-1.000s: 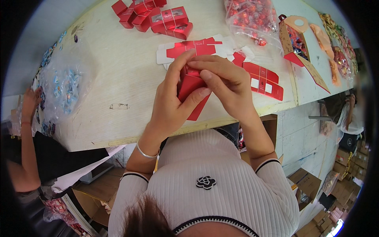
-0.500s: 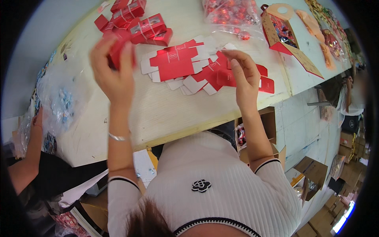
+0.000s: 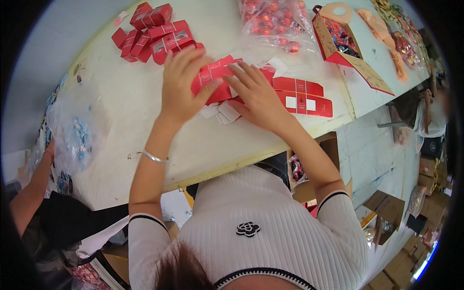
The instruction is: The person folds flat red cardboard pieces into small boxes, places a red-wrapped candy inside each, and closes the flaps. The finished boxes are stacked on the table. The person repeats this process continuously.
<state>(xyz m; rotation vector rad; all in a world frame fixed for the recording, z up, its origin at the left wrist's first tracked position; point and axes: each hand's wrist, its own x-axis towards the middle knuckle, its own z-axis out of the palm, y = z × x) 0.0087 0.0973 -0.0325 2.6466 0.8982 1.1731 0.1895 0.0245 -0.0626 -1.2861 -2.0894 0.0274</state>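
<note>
My left hand (image 3: 183, 89) curls around the left side of a flat red carton (image 3: 205, 76), its thumb across the front and its fingers at the far edge. On the carton's right side lies my right hand (image 3: 258, 99), fingers stretched out and apart. Beneath both hands spreads a stack of flat red and white carton blanks (image 3: 227, 111), partly hidden. To the right of my right hand lie red cartons with white patches (image 3: 302, 99). Beyond my left hand is a pile of folded red boxes (image 3: 169, 41), some with clear windows.
At the back sits a clear bag of red-wrapped balls (image 3: 270, 21). Farther right stands an open gift box (image 3: 338, 41) with wrapped sweets. A plastic bag with blue pieces (image 3: 77, 130) lies at the left, near another person's arm (image 3: 36, 186). Cardboard boxes (image 3: 382, 210) stand on the floor.
My left hand has let go of a red box near the pile and moved right to the flat carton. My right hand has moved left to it, its fingers spreading.
</note>
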